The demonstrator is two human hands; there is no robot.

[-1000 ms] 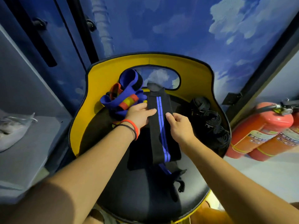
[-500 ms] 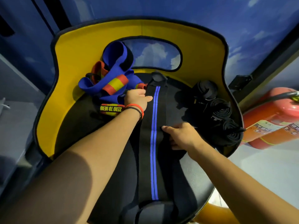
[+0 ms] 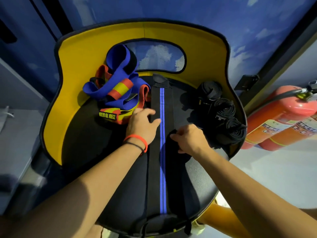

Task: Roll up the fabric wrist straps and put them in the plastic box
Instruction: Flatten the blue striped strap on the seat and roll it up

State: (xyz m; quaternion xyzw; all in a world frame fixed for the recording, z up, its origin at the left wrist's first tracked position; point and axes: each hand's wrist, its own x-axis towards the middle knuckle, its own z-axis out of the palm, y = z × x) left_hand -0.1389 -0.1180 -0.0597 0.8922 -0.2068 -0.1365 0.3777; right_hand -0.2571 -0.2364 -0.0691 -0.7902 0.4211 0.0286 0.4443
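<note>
A long black wrist strap with two blue stripes lies flat and straight down the middle of a black chair seat. My left hand presses flat on the strap's left edge, fingers spread. My right hand pinches black fabric at the strap's right edge. Three rolled black straps sit in a row at the seat's right. A tangled pile of blue, red and yellow straps lies at the back left. No plastic box is in view.
The chair's yellow backrest curves around the seat's back and sides. Two red fire extinguishers lie on the floor to the right. A grey shelf stands at the left.
The strap, bunched and short a second ago, now lies stretched full length toward me. My left hand slid nearer along it. My right hand closed on the fabric at its right edge.
</note>
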